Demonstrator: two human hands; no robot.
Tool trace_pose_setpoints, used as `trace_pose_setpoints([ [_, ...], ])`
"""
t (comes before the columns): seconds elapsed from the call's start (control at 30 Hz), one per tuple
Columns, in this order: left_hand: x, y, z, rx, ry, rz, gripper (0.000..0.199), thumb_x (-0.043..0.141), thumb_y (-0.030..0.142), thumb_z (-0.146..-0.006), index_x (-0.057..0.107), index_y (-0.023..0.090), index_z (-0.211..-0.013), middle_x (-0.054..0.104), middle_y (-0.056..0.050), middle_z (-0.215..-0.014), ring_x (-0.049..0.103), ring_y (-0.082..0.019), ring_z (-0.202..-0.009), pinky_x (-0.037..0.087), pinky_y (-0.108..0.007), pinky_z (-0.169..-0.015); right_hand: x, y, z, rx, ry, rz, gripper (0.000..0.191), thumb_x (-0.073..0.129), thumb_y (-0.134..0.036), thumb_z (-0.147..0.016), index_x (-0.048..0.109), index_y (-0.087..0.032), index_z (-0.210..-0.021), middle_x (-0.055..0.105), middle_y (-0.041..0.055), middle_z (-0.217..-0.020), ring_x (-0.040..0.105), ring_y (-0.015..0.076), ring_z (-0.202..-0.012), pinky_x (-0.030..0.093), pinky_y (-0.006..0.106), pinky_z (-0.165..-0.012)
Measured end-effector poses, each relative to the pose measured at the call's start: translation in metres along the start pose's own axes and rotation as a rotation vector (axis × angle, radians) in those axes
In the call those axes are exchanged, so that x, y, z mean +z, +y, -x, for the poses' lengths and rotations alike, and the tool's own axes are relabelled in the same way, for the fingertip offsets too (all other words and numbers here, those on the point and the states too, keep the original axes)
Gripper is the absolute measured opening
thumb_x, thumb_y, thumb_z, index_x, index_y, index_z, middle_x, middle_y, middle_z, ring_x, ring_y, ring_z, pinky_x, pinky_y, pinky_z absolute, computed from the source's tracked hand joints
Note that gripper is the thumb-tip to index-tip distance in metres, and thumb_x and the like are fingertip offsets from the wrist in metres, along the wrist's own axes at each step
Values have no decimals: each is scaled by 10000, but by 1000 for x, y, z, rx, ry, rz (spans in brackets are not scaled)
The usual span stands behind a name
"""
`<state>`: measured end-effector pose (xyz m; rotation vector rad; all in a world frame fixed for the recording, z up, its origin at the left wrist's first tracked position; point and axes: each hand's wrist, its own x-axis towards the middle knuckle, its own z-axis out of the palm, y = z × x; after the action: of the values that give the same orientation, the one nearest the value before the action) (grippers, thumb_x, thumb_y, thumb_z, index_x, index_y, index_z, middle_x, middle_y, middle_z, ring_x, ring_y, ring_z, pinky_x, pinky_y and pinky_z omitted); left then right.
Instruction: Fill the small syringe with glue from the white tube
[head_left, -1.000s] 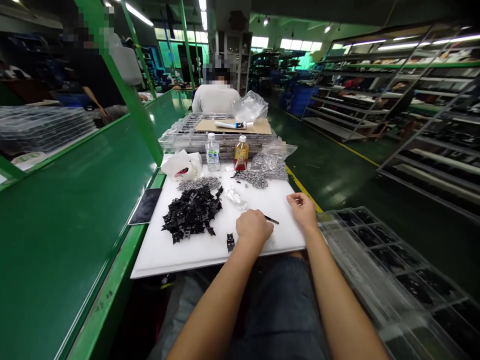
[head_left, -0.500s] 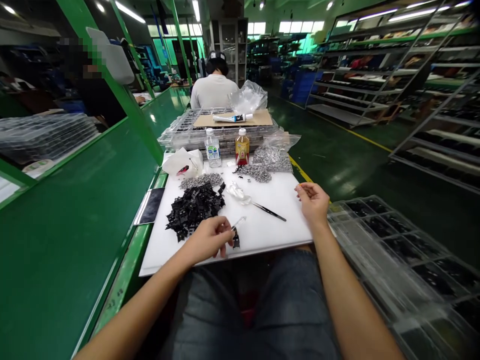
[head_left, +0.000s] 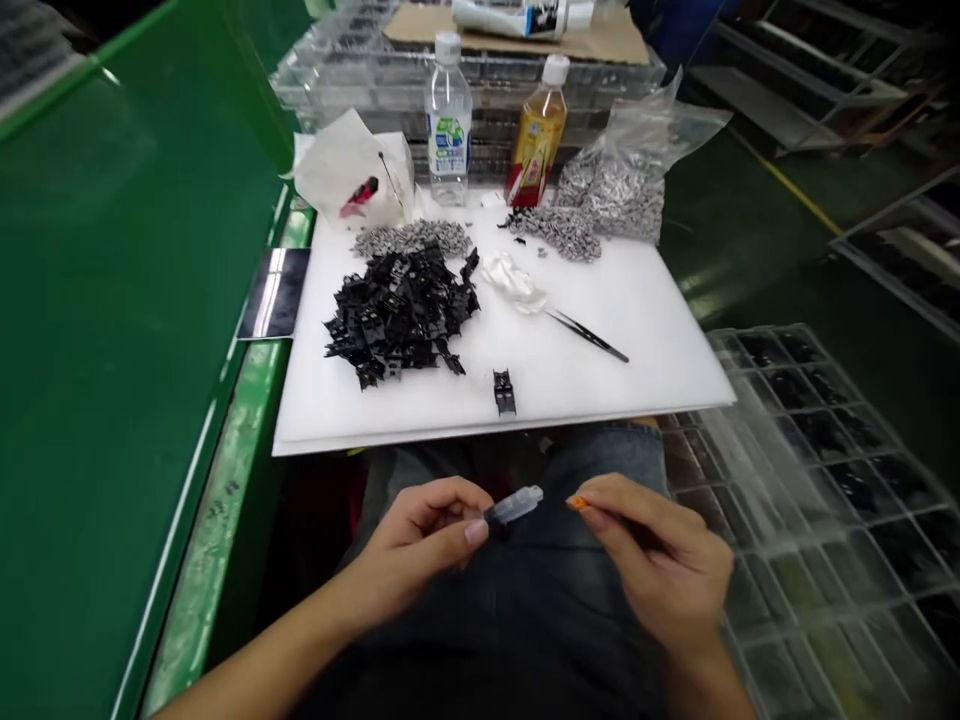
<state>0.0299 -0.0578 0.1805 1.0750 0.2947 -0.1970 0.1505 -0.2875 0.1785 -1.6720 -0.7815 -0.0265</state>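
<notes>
Over my lap, my left hand (head_left: pixel 442 525) pinches a small clear syringe (head_left: pixel 516 505), its tip pointing right. Facing that tip, a short gap away, my right hand (head_left: pixel 660 555) grips a small orange cap (head_left: pixel 577 502) between thumb and forefinger. One black plastic part (head_left: pixel 504 393) lies alone near the front edge of the white board (head_left: pixel 607 395). A heap of similar black parts (head_left: pixel 401 315) is on the board's left side. To the right, black tweezers (head_left: pixel 589 335) rest beside a crumpled white tissue (head_left: pixel 514 283).
Small grey pieces (head_left: pixel 412 238) lie behind the black heap. A clear bottle (head_left: pixel 448 130), an amber drink bottle (head_left: pixel 538 135) and a bag of grey pieces (head_left: pixel 619 190) line the back. A phone (head_left: pixel 276 293) sits left; compartment trays (head_left: pixel 817 430) are at lower right.
Both hands have come off the board and down over my lap, close together. The view has tilted downward. The single black part now shows uncovered.
</notes>
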Motion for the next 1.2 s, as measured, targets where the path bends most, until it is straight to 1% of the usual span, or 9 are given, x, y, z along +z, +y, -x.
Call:
trace_pose_setpoints([
  [0.07,-2,5,0,51,0,-68,287,785,435,-970,745,150,-981,532,28,-736,436,-58,-662,321,-184,-593,-2,-7,-8,-38,6,16,408,750,59,-875,819,-260,-1120,811,4,-959,761,153,-884,625,291,-782],
  [0.17,-4,7,1,90,-5,-160,257,747,420,-1000,749,164,-980,524,31,-739,433,-69,-680,330,-194,-613,-2,-14,-14,-47,6,37,424,753,80,-859,816,-251,-1117,782,11,-966,741,148,-893,606,288,-746],
  [0.37,-6,1,3,139,-35,-302,211,695,396,-1035,739,194,-991,512,41,-726,428,-75,-660,329,-211,-607,2,-21,-13,-35,-46,53,367,779,68,-844,803,-215,-1075,717,25,-948,703,148,-862,584,311,-716],
  [0.5,-6,2,1,163,-35,-359,200,688,387,-1037,741,200,-992,539,33,-743,467,-86,-680,352,-223,-628,0,-22,-14,-42,-77,56,346,783,64,-845,795,-200,-1068,716,27,-944,699,148,-859,583,312,-714],
  [0.7,-4,5,1,172,-38,-427,222,680,393,-1035,742,186,-985,566,19,-757,508,-100,-698,370,-234,-638,-1,-23,-13,-62,-108,65,376,771,81,-839,794,-194,-1094,717,36,-959,702,159,-871,596,321,-720],
  [0.9,-3,8,0,170,-31,-463,252,672,412,-1034,748,178,-977,572,11,-748,521,-113,-697,370,-243,-631,-2,-22,-11,-63,-136,105,379,762,63,-859,788,-223,-1105,710,34,-970,699,157,-861,590,317,-711],
  [1.03,-2,8,0,154,-36,-475,266,672,418,-1034,747,171,-972,584,5,-752,531,-118,-699,383,-248,-637,-3,-22,-11,-79,-124,114,371,768,49,-865,787,-228,-1111,714,39,-969,705,166,-866,603,330,-727],
  [1.1,-2,7,0,148,-37,-475,266,672,419,-1034,745,169,-977,584,6,-753,533,-118,-701,388,-249,-642,-3,-22,-10,-78,-103,111,366,768,49,-866,788,-224,-1109,710,39,-962,703,166,-869,597,327,-716],
  [1.2,-1,7,1,149,-43,-483,259,674,414,-1033,746,169,-988,583,11,-755,533,-114,-702,392,-246,-647,-3,-22,-10,-74,-112,114,370,767,59,-860,789,-219,-1103,701,34,-958,694,155,-863,586,314,-694],
])
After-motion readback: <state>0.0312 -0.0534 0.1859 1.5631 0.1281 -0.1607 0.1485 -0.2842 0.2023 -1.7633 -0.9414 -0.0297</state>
